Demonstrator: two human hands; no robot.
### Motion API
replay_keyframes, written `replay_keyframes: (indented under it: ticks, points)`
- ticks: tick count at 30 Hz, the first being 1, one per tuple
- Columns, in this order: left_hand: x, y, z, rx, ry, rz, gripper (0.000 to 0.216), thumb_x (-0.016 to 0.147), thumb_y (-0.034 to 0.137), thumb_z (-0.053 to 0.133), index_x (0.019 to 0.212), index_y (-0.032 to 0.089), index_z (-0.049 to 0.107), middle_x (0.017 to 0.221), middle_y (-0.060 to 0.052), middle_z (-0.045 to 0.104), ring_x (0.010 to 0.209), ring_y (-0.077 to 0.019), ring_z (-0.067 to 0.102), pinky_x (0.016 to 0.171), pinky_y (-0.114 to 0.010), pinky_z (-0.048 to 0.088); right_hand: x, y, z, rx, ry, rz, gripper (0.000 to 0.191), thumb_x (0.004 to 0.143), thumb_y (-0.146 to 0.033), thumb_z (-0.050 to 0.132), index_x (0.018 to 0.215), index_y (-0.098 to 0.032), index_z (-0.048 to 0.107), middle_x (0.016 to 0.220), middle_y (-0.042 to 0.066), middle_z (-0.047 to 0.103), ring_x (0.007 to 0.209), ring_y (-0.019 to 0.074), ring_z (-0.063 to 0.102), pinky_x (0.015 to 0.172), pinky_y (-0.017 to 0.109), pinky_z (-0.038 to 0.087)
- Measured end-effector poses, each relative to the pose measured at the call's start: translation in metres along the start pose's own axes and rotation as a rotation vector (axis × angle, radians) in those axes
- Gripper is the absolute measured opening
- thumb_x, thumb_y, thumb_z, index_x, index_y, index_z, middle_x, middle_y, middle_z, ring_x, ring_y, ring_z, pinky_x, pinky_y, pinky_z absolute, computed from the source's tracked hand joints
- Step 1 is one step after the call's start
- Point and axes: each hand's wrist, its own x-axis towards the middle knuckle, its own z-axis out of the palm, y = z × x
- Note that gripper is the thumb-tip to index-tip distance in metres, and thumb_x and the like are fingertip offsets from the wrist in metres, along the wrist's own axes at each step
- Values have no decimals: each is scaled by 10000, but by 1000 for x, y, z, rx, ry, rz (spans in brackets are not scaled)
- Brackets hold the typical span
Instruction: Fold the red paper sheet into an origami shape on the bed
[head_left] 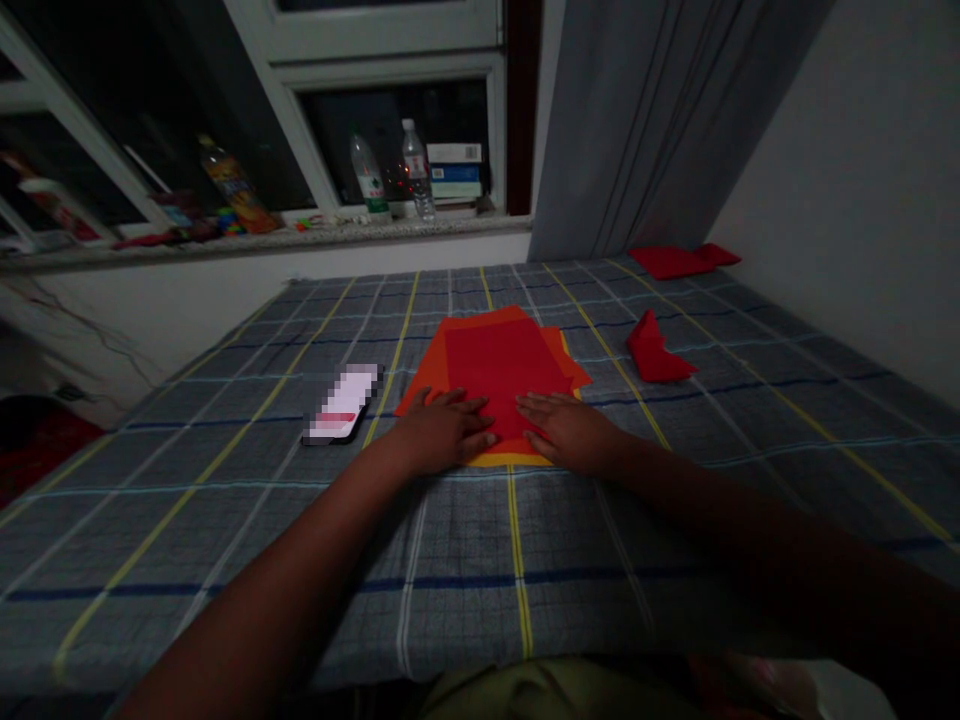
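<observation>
Dim room, grey plaid cloth [262,540] across most of frame, windowsill [480,226] along upper left, grey curtain [615,130] upper right. Dead centre: red sheet [499,355] atop orange sheets [421,375], near end partly covered by left hand [442,430] and right hand [574,432], both palm-down, fingers loosely spread. Phone [345,400] centre-left, folded red paper [651,358] centre-right, red pieces [667,263] upper right. On sill: green-labelled bottle [370,185], clear bottle [417,170] beside stacked boxes [455,172]; contents unreadable.

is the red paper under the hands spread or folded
Spread: the red paper lies flat over orange paper, under the left hand and right hand.
</observation>
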Motion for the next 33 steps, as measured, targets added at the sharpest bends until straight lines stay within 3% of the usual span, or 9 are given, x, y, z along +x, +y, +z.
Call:
replay_keyframes:
  ticks: [6, 11, 13, 15, 18, 21, 25, 30, 33]
  points:
    - [-2, -1, -2, 67, 80, -115, 513, 979, 630, 335, 1193, 342, 701, 1398, -56, 602, 1341, -388, 458, 1093, -709, 168, 1, 1, -1, 1, -5, -4, 535, 988, -344, 402, 1446, -85, 495, 1502, 152, 483, 1395, 270, 443, 1168, 441, 328]
    - [-3, 3, -9, 174, 233, -231, 511, 976, 581, 375, 1003, 217, 733, 1015, -116, 738, 1063, -337, 623, 1029, -598, 347, 2, 0, -1, -5, 5, -23, 537, 993, -360, 399, 1434, -72, 505, 1489, 162, 497, 1395, 260, 444, 1176, 417, 318]
    - [0, 11, -10, 175, 274, -196, 466, 992, 502, 377, 1045, 185, 715, 1054, -129, 727, 1048, -314, 633, 1014, -528, 392, 3, -1, -1, -16, 12, -28, 534, 993, -355, 400, 1424, -61, 514, 1480, 171, 507, 1390, 263, 449, 1178, 417, 313]
    - [3, 23, -7, 127, 281, -47, 437, 1002, 429, 377, 1203, 158, 656, 1258, -140, 665, 1142, -283, 611, 1034, -446, 405, 3, -2, 0, -27, 20, -27, 531, 988, -346, 408, 1416, -52, 521, 1468, 176, 519, 1377, 278, 464, 1172, 431, 321]
    - [6, 40, 5, 66, 191, 143, 543, 1003, 477, 378, 1431, 161, 486, 1476, -132, 512, 1327, -266, 502, 1109, -412, 353, 3, -2, 0, -30, 12, -24, 536, 972, -334, 429, 1421, -55, 514, 1468, 182, 517, 1366, 294, 475, 1153, 461, 346]
    - [4, 52, 17, 95, 87, 79, 660, 990, 543, 372, 1456, 82, 449, 1512, -199, 448, 1385, -312, 445, 1138, -459, 312, 3, 0, 1, -14, 6, -26, 544, 965, -326, 434, 1440, -67, 494, 1490, 175, 493, 1392, 280, 445, 1163, 449, 330]
    - [-1, 57, 18, 120, 53, -94, 752, 950, 647, 375, 1438, 84, 482, 1523, -229, 417, 1395, -362, 424, 1135, -527, 293, 4, 2, 2, 3, -4, -17, 552, 977, -352, 416, 1449, -74, 486, 1500, 165, 483, 1396, 279, 440, 1173, 452, 309]
    - [-3, 56, 9, 140, 116, -189, 751, 926, 723, 327, 1281, 140, 638, 1397, -221, 565, 1259, -400, 544, 1106, -619, 258, 3, 3, 1, 9, -13, -27, 547, 984, -363, 408, 1452, -91, 488, 1504, 149, 482, 1397, 276, 439, 1168, 455, 316]
    - [-2, 49, 5, 193, 160, -268, 737, 915, 752, 311, 1071, 164, 728, 1160, -191, 702, 1033, -372, 657, 1078, -650, 239, 2, 2, -1, 6, -6, -21, 539, 983, -359, 419, 1443, -90, 499, 1498, 153, 488, 1384, 286, 455, 1155, 464, 332]
